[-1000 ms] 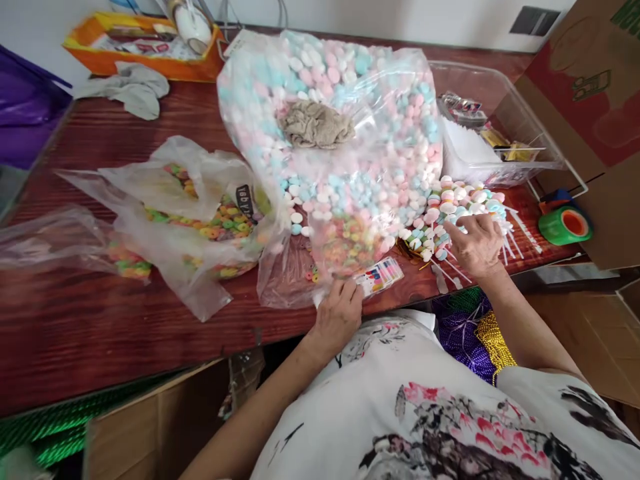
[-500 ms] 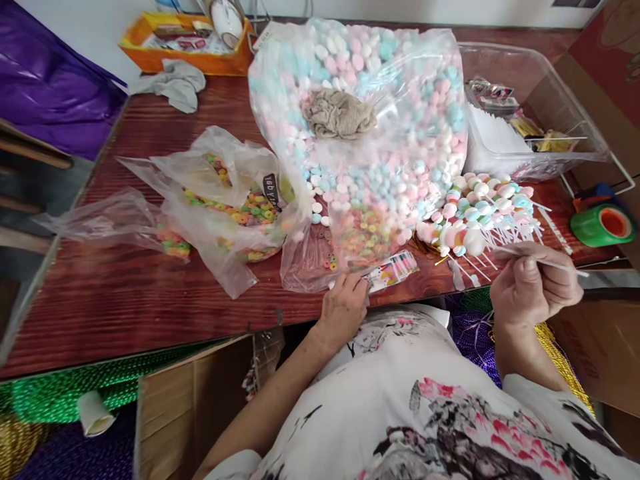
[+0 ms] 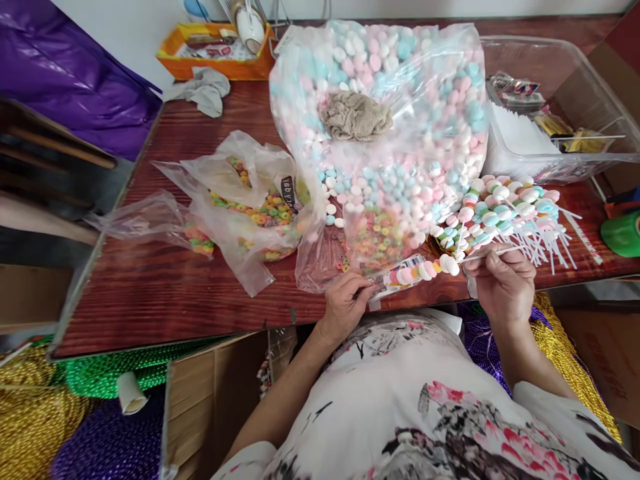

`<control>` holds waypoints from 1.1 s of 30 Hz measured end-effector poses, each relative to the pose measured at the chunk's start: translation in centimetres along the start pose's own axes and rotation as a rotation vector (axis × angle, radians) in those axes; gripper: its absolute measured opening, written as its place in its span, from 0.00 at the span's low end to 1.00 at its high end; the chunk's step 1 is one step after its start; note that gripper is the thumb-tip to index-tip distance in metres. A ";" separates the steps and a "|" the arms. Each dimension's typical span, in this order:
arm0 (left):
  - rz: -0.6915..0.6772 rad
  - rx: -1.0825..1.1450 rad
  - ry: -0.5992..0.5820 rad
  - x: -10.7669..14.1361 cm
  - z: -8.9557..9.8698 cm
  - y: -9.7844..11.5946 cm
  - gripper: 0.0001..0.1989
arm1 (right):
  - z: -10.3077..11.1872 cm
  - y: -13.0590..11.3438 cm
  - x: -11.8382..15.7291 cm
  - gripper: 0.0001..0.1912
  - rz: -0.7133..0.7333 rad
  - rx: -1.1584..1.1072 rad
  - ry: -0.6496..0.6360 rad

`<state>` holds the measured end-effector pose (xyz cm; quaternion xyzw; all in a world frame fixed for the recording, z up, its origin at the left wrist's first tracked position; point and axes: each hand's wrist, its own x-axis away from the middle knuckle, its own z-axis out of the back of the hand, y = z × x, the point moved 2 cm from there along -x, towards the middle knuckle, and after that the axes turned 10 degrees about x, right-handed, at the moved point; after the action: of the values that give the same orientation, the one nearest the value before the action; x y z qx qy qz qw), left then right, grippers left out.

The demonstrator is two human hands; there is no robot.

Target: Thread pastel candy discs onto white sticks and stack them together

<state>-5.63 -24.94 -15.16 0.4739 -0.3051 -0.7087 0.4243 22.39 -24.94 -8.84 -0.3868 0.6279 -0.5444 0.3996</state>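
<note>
My left hand [image 3: 347,300] is at the table's front edge, its fingers pinched on the near left end of a small printed plastic packet [image 3: 395,287]. My right hand [image 3: 503,283] is closed around a thin white stick [image 3: 487,253]. From the stick's left end a row of pink, white and orange candies [image 3: 427,270] stretches toward my left hand, over or inside the packet; which one I cannot tell. Just behind my right hand lies a pile of similar candy sticks [image 3: 505,207], white ends pointing right.
A large clear bag of pastel candies [image 3: 380,160] fills the table's middle, a beige cloth [image 3: 356,117] on top. Left of it lies a bag of ring candies [image 3: 270,210]. A clear plastic bin [image 3: 560,163] and green tape roll [image 3: 623,233] stand right; an orange tray [image 3: 200,67] stands behind.
My right hand has moved left toward my left hand, and the candy row now lies between them, over or in the packet. The view has shifted, so the table appears further right.
</note>
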 end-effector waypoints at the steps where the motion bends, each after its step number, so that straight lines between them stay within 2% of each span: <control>1: 0.003 0.009 0.005 0.0 0.0 -0.1 0.07 | -0.2 0.2 0.0 0.05 -0.010 0.000 -0.010; 9: -0.046 0.066 -0.006 0.0 0.2 -0.5 0.06 | -0.4 1.3 -0.5 0.05 -0.058 -0.031 0.018; 22: 0.180 0.071 -0.001 0.2 0.0 -1.4 0.13 | 0.3 1.5 0.5 0.06 -0.068 -0.141 0.103; 28: 0.142 0.063 -0.010 0.3 -0.1 -1.3 0.13 | 0.2 2.5 1.0 0.04 -0.066 -0.123 0.112; 33: 0.100 0.047 -0.027 0.3 -0.1 -1.1 0.12 | 0.3 1.7 1.3 0.02 -0.009 -0.031 0.082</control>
<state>-5.93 -24.69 -16.27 0.4582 -0.3505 -0.6857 0.4438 22.05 -26.01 -10.70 -0.3731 0.6506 -0.5515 0.3652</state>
